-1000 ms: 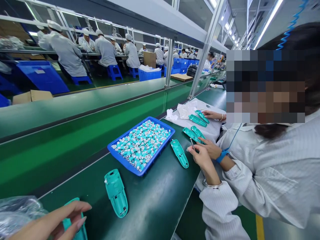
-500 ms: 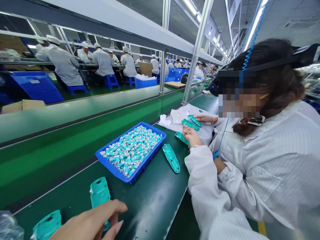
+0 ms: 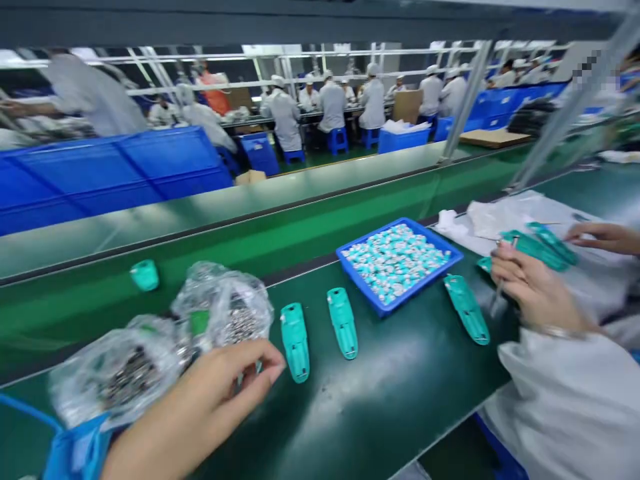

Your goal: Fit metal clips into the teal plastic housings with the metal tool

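My left hand (image 3: 200,407) reaches in from the lower left, fingers curled together in a pinch at the lower edge of a clear plastic bag (image 3: 225,313) of small metal parts. A sliver of teal shows between the fingertips; I cannot make out what it is. A second such bag (image 3: 115,373) lies to its left. Just right of my fingertips a teal plastic housing (image 3: 295,340) lies on the dark green mat, with another housing (image 3: 343,323) beside it. My right hand is out of view.
A blue tray (image 3: 415,288) of small teal-and-white parts sits to the right, a third housing (image 3: 467,310) beyond it. A co-worker's hand (image 3: 535,293) holds a thin tool at the right. A teal cap (image 3: 145,275) rests on the green conveyor (image 3: 300,227). A blue bin corner (image 3: 70,453) shows bottom left.
The view has swung left, away from the co-worker, and the plastic bags have come into view. My left hand has moved up and right, to the bag's edge near the housings.
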`<state>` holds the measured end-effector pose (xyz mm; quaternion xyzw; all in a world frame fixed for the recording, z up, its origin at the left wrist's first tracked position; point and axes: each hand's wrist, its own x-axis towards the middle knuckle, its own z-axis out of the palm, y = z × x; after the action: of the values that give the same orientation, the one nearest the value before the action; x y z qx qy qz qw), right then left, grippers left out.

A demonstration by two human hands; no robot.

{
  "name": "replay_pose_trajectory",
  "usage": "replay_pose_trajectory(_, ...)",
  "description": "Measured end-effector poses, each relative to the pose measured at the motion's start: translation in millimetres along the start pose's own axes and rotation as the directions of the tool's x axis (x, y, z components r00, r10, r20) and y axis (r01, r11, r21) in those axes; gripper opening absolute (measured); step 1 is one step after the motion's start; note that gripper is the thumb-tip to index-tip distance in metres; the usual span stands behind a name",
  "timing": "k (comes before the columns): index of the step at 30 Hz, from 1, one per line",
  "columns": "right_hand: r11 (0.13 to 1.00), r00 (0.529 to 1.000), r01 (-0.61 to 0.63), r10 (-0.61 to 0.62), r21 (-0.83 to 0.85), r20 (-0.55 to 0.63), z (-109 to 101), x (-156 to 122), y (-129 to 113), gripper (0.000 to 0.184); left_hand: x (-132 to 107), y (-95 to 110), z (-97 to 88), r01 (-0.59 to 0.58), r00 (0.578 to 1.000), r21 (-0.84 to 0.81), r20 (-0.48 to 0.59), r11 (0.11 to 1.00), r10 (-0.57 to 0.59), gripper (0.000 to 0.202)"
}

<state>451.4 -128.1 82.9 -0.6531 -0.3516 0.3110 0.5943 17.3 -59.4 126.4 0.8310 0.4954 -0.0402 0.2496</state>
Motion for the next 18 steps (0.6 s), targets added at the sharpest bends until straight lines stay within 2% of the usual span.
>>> replay_pose_trajectory(1, 0.998, 0.996, -0.058, 0.055, 0.036, 0.072, 16.8, -16.5, -6.1, 0.047, -6.5, -12.6, -5.4, 0.036, 0.999, -0.027, 0.021, 0.999, -0.036, 0.045)
replay_pose_trajectory(2, 0.980, 0.976, -0.166, 0.146, 0.113, 0.163, 36.9, -33.7, -12.1, 0.045, -13.1, -26.9, -10.1, 0.078, 0.997, -0.049, 0.025, 0.996, -0.077, 0.046)
replay_pose_trajectory(3, 0.963, 0.954, -0.217, 0.173, 0.163, 0.247, 60.0, -50.5, -18.0, 0.045, -19.5, -42.0, -14.0, 0.120, 0.993, -0.065, 0.004, 0.991, -0.120, 0.047)
replay_pose_trajectory(4, 0.958, 0.893, -0.257, 0.184, 0.130, 0.410, 85.8, -66.0, -23.5, 0.045, -25.6, -56.7, -17.3, 0.164, 0.986, -0.077, -0.025, 0.983, -0.166, 0.048)
replay_pose_trajectory(5, 0.964, 0.801, -0.260, 0.184, 0.054, 0.570, 113.4, -79.3, -28.3, 0.043, -31.1, -70.2, -20.2, 0.202, 0.977, -0.095, -0.051, 0.975, -0.207, 0.048)
replay_pose_trajectory(6, 0.971, 0.689, -0.232, 0.207, -0.059, 0.694, 141.9, -89.7, -32.3, 0.038, -35.9, -81.6, -22.7, 0.235, 0.967, -0.116, -0.068, 0.965, -0.244, 0.047)
replay_pose_trajectory(7, 0.981, 0.626, -0.143, 0.191, -0.129, 0.756, 169.8, -97.1, -35.4, 0.030, -39.9, -90.6, -25.0, 0.261, 0.959, -0.140, -0.073, 0.955, -0.273, 0.047)
replay_pose_trajectory(9, 0.978, 0.558, 0.106, 0.090, -0.179, 0.825, 219.0, -103.8, -38.8, 0.022, -44.8, -100.4, -28.7, 0.285, 0.950, -0.184, -0.080, 0.941, -0.303, 0.046)
replay_pose_trajectory(11, 0.940, 0.534, 0.266, 0.041, -0.213, 0.844, 252.3, -104.4, -39.8, 0.021, -44.7, -99.5, -31.2, 0.279, 0.949, -0.225, -0.082, 0.934, -0.304, 0.044)
replay_pose_trajectory(12, 0.926, 0.517, 0.304, 0.037, -0.224, 0.855, 261.7, -104.4, -39.7, 0.021, -42.2, -95.7, -32.1, 0.265, 0.953, -0.249, -0.078, 0.932, -0.292, 0.044)
replay_pose_trajectory(14, 0.913, 0.468, 0.339, 0.047, -0.228, 0.883, 266.5, -106.4, -38.3, 0.022, -30.9, -82.8, -33.5, 0.214, 0.966, -0.299, -0.075, 0.930, -0.246, 0.044)
replay_pose_trajectory(16, 0.916, 0.427, 0.337, 0.057, -0.217, 0.902, 257.3, -111.3, -34.6, 0.022, -10.2, -64.3, -35.5, 0.117, 0.986, -0.338, -0.077, 0.934, -0.151, 0.044)
replay_pose_trajectory(18, 0.926, 0.420, 0.298, 0.089, -0.230, 0.903, 241.3, -117.0, -27.5, 0.020, 19.1, -40.1, -38.2, -0.012, 0.997, -0.364, -0.071, 0.931, -0.015, 0.042)
